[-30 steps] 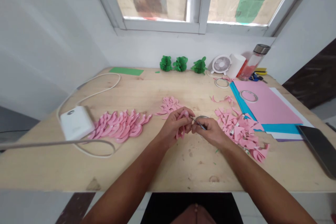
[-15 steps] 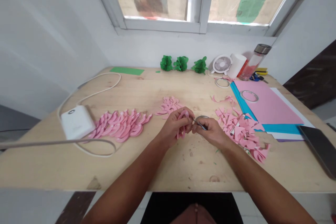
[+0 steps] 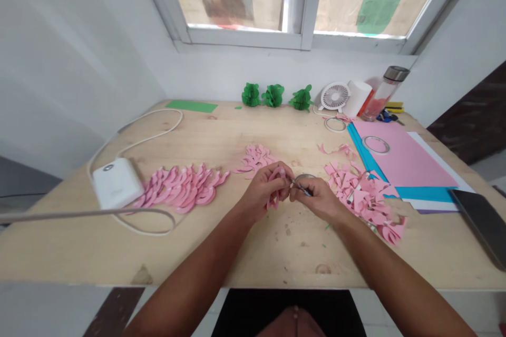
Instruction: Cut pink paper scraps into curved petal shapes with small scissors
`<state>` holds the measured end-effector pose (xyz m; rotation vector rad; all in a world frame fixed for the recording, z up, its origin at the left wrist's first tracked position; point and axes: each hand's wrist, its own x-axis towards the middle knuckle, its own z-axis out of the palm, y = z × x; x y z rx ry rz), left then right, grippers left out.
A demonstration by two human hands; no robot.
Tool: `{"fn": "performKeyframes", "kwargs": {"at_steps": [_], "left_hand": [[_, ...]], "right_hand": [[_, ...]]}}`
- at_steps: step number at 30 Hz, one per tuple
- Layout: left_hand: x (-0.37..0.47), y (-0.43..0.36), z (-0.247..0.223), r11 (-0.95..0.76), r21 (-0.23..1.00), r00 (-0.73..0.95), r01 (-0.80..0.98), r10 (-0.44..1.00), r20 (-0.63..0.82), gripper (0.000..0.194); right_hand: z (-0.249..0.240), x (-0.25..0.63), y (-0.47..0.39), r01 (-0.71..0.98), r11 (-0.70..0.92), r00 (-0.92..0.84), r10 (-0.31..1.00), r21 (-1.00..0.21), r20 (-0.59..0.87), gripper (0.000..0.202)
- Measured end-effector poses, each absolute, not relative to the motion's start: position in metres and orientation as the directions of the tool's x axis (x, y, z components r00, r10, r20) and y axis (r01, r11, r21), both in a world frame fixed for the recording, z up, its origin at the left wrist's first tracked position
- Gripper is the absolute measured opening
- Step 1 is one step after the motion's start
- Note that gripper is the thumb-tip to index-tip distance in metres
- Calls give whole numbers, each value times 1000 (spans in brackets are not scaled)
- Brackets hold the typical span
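My left hand (image 3: 264, 188) pinches a curled pink paper cut-out (image 3: 282, 171), whose lower loop hangs below the fingers. Closed around a slim dark metal tool (image 3: 303, 189), my right hand (image 3: 319, 199) points its tip at the paper near the left fingertips. Fingers hide the tool's handle, so its exact kind is unclear. Just behind the hands lies a small pile of pink cut-outs (image 3: 255, 159). Overlapping pink curved pieces (image 3: 193, 189) are spread to the left, and pink paper scraps (image 3: 366, 195) are heaped beside my right hand. A ring-shaped roll (image 3: 306, 176) peeks out behind the right fingers.
At left sits a white power bank (image 3: 117, 184) with a looping cable. Green paper figures (image 3: 272, 96), a small fan (image 3: 334, 97) and a glass bottle (image 3: 385, 95) line the back. Stacked pink paper sheets (image 3: 411, 163) and a dark phone-like slab (image 3: 480, 226) lie right.
Both hands stay in nearly the same place. The pink cut-out and the tool tip have shifted only very slightly.
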<state>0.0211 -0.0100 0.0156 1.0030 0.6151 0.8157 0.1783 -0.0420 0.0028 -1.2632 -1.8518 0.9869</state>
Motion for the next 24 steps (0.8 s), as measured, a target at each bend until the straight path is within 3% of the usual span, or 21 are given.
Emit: {"fn": "performKeyframes", "kwargs": {"at_steps": [24], "left_hand": [[20, -11, 15, 255, 924, 563, -283, 824, -55, 10]], "right_hand": [[2, 179, -43, 422, 237, -336, 937, -875, 92, 19]]}}
